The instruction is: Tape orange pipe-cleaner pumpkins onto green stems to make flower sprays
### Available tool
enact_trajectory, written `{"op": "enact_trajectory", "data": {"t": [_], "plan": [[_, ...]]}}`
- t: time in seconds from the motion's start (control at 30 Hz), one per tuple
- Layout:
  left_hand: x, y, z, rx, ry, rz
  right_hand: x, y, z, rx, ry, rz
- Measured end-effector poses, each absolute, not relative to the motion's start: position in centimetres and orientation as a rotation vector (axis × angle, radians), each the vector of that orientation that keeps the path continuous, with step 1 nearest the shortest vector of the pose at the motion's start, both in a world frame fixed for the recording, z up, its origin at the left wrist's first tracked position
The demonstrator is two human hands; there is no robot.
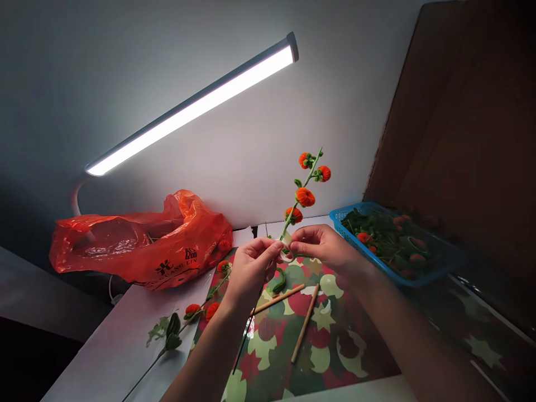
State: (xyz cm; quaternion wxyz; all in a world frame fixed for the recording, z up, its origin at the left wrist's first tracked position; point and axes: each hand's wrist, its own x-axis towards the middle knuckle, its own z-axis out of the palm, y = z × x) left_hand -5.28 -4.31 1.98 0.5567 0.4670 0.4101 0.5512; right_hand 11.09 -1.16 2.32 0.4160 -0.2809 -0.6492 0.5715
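A green stem with several orange pumpkin-like balls stands upright but tilted to the right. My left hand is closed on its lower part, and a thin dark wire end runs down below the fingers. Opposite, my right hand pinches a small roll of pale floral tape against the stem, close to my left fingertips. Part of the roll is hidden by the fingers. Beneath my hands lie two thin brown sticks and a curled green piece.
A similar orange-balled stem lies left of my left forearm. Behind it sits a red plastic bag. A blue basket of green and orange pieces stands at the right by a brown board. A lit lamp hangs above a patterned mat.
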Motion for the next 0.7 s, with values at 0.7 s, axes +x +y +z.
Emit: {"op": "enact_trajectory", "data": {"t": [0.7], "plan": [[-7.0,-3.6,2.8,1.021,0.932,1.465,10.5,0.6,0.7,-0.672,-0.917,1.557]]}}
